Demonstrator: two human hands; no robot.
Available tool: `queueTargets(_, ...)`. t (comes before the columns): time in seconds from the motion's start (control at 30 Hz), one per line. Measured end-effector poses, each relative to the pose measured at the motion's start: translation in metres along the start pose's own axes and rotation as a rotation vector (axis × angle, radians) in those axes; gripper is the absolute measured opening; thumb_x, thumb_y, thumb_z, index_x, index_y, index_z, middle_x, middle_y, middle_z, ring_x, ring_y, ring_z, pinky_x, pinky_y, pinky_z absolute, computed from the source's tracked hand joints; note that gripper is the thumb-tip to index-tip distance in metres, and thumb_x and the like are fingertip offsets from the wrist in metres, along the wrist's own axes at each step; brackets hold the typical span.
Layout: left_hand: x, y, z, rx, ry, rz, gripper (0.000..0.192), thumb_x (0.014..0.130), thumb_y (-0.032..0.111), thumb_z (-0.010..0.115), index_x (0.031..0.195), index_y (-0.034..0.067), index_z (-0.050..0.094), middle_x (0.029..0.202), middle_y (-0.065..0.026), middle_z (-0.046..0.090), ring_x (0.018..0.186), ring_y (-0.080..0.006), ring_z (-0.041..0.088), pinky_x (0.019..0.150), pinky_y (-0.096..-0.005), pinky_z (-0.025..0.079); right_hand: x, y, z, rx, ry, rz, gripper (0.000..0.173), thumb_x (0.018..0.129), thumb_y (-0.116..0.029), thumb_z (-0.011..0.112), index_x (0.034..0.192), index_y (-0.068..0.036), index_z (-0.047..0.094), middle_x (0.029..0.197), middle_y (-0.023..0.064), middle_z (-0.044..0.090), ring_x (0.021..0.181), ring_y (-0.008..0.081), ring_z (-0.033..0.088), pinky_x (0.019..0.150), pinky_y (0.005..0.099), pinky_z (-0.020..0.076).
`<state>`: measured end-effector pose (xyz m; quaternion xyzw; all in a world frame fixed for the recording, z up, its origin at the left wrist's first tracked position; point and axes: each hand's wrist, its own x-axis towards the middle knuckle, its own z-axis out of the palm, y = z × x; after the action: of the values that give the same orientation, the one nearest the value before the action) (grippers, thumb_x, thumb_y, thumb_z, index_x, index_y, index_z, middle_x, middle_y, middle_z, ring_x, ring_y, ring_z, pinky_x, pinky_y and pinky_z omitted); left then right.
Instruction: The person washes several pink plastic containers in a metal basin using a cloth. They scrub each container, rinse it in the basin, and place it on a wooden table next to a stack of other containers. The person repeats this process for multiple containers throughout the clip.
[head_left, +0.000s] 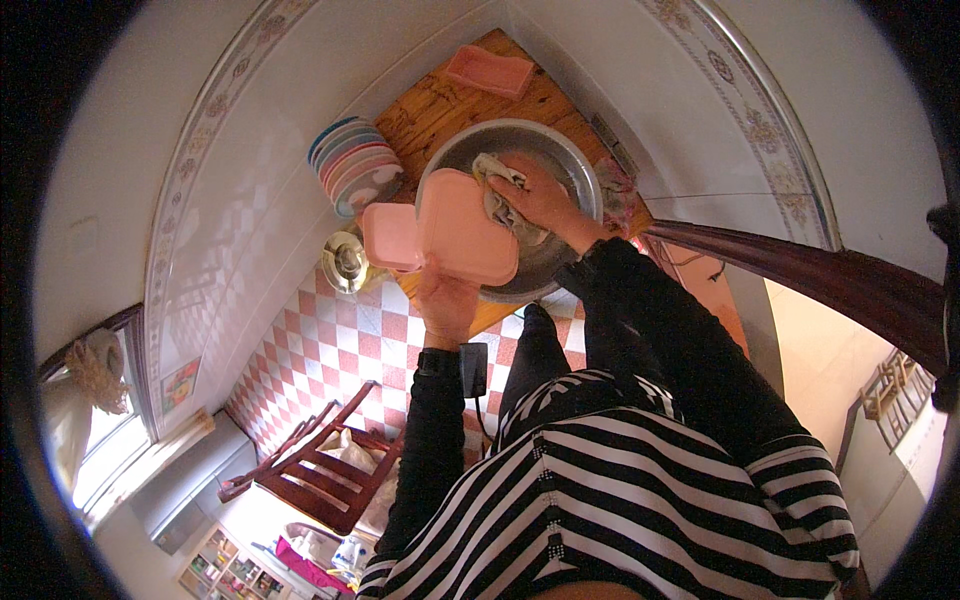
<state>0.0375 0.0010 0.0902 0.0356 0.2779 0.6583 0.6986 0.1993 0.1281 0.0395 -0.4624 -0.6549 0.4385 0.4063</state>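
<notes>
My left hand (448, 304) grips the lower edge of a flat pink plastic tray (465, 232) with rounded corners, tilted over a round metal basin (587, 169). In my right hand (541, 201) is a crumpled, wet-looking cloth (499, 206), pressed against the tray's right edge. Behind my fingers the basin's inside shows only in part. A smaller pink tray (391, 236) lies just left of the held one. At the table's far corner rests another pink rectangular tray (491, 71).
The basin stands on a wooden table (427, 94) in a tiled corner. Stacked coloured dishes (356, 165) are at its left edge, with a shiny metal vessel (346, 262) nearby. A plastic bag (616, 191) lies right of the basin. A wooden chair (330, 480) stands on the checkered floor.
</notes>
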Motion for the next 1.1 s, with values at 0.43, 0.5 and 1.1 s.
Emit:
queueTargets(0.43, -0.007, -0.002, -0.015, 0.031, -0.011, 0.028, 0.043, 0.093, 0.017, 0.049, 0.134, 0.013, 0.039, 0.135, -0.0104, 0.047, 0.124, -0.0275, 0.045, 0.104, -0.0498, 0.036, 0.032, -0.02, -0.015, -0.013, -0.419, -0.086, 0.042, 0.081, -0.029, 0.068, 0.112, -0.001, 0.058, 0.105, 0.0134, 0.057, 0.098, 0.0262, 0.055, 0.087, 0.0339, 0.0434)
queueTargets(0.5, -0.006, -0.002, -0.018, 0.019, 0.035, 0.073, 0.044, 0.093, 0.018, 0.05, 0.134, 0.008, 0.039, 0.135, -0.0111, 0.046, 0.124, -0.0277, 0.044, 0.104, -0.049, 0.035, 0.019, -0.014, -0.02, 0.025, -0.354, 0.015, 0.045, 0.081, -0.029, 0.069, 0.112, 0.001, 0.057, 0.109, 0.0132, 0.057, 0.101, 0.024, 0.055, 0.089, 0.0331, 0.0434)
queueTargets(1.1, 0.029, -0.029, -0.026, -0.118, 0.151, 0.219, 0.044, 0.095, 0.025, 0.049, 0.13, 0.0, 0.041, 0.135, -0.0145, 0.045, 0.123, -0.0278, 0.044, 0.106, -0.0465, 0.034, -0.067, -0.017, 0.026, -0.04, 0.14, 0.264, 0.042, 0.087, -0.026, 0.057, 0.117, 0.002, 0.047, 0.107, 0.025, 0.053, 0.102, 0.0402, 0.051, 0.088, 0.0436, 0.0404)
